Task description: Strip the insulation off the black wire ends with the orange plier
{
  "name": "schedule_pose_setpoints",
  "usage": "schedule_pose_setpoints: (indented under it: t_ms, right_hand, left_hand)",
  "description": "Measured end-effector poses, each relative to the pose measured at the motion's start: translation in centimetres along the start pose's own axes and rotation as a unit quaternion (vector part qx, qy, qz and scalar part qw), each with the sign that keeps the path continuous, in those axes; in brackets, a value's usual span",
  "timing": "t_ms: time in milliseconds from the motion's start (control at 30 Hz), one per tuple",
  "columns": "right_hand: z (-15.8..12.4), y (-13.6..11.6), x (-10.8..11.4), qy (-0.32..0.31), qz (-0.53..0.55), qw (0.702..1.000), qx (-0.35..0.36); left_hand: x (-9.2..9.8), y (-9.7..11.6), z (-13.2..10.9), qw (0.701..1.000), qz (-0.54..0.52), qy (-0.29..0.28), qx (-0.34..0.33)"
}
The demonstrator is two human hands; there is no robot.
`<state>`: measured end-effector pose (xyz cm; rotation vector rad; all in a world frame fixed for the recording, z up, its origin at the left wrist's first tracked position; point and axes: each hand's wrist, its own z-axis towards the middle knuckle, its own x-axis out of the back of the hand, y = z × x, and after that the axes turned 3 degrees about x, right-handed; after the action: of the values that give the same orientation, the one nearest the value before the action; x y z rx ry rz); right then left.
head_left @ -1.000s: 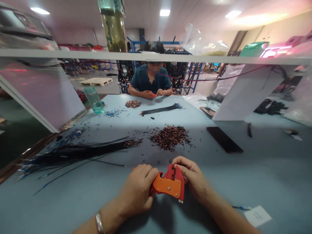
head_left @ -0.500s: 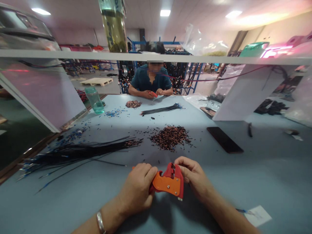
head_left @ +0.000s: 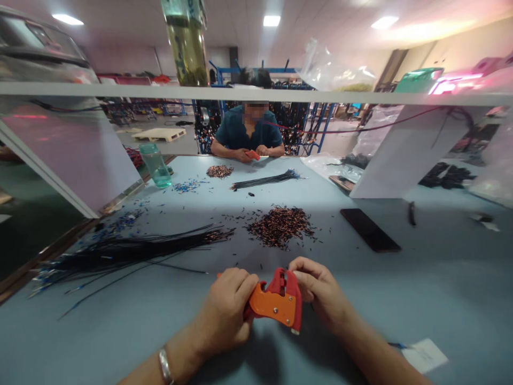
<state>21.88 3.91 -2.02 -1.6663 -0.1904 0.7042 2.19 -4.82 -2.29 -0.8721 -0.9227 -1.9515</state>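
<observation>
My left hand [head_left: 230, 305] is wrapped round the handles of an orange and red hand tool [head_left: 276, 305], whose jaws point up and to the right. At the right side of the tool's head, my right hand [head_left: 316, 289] has thumb and fingers pressed together; what they pinch is too small or hidden to name. Beyond the tool lies a heap of small black and copper-coloured pieces [head_left: 282, 227]. A bundle of black wires [head_left: 132, 251] with blue ends stretches across the left of the table.
A dark phone [head_left: 369, 230] lies to the right, and a white tag [head_left: 425, 355] at the lower right. A shelf [head_left: 256, 94] crosses above the table. Opposite sits a person [head_left: 249, 131] holding a red tool. A green bottle [head_left: 155, 166] stands at the back left.
The tool's head has tilted slightly and shifted a little to the left in my left hand. My right hand has hardly moved.
</observation>
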Motion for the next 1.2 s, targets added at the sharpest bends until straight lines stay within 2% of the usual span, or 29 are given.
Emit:
schedule_pose_setpoints:
  t_ms: [133, 367, 567, 700, 800, 867, 900, 1000, 1133, 1200]
  right_hand:
    - [0.3, 0.2, -0.2, 0.014, -0.003, 1.0, -0.017]
    - [-0.5, 0.2, -1.4, -0.079, -0.097, 0.992, -0.023]
    - [-0.6, 0.3, -1.4, -0.102, -0.116, 0.988, 0.001]
    - [-0.5, 0.0, -1.0, -0.067, -0.109, 0.992, 0.022]
    - [-0.5, 0.0, -0.2, -0.014, -0.1, 0.993, 0.059]
    - [-0.5, 0.0, 0.5, 0.014, -0.091, 0.992, 0.085]
    - [-0.5, 0.1, 0.7, 0.025, -0.089, 0.991, 0.099]
    - [-0.6, 0.0, 1.0, 0.042, -0.12, 0.98, 0.151]
    - [-0.9, -0.6, 0.4, 0.04, -0.237, 0.943, 0.231]
    - [-1.2, -0.9, 0.0, 0.04, -0.29, 0.917, 0.272]
  left_hand:
    - [0.0, 0.0, -0.1, 1.0, 0.005, 0.01, -0.019]
    - [-0.1, 0.1, -0.1, 0.999, 0.017, -0.007, -0.035]
    - [-0.3, 0.1, -0.2, 0.999, 0.013, -0.003, -0.037]
    - [0.0, 0.4, -0.1, 0.999, -0.033, -0.004, -0.008]
    - [0.9, 1.0, 0.4, 0.987, -0.15, -0.048, 0.027]
    - [1.7, 1.6, 0.8, 0.953, -0.274, -0.114, 0.065]
    - [2.1, 1.8, 0.9, 0.923, -0.34, -0.151, 0.094]
    - [2.6, 2.1, 1.1, 0.802, -0.514, -0.236, 0.193]
    - [1.7, 1.7, 0.7, 0.616, -0.697, -0.252, 0.266]
    - [1.1, 1.5, 0.6, 0.547, -0.746, -0.242, 0.292]
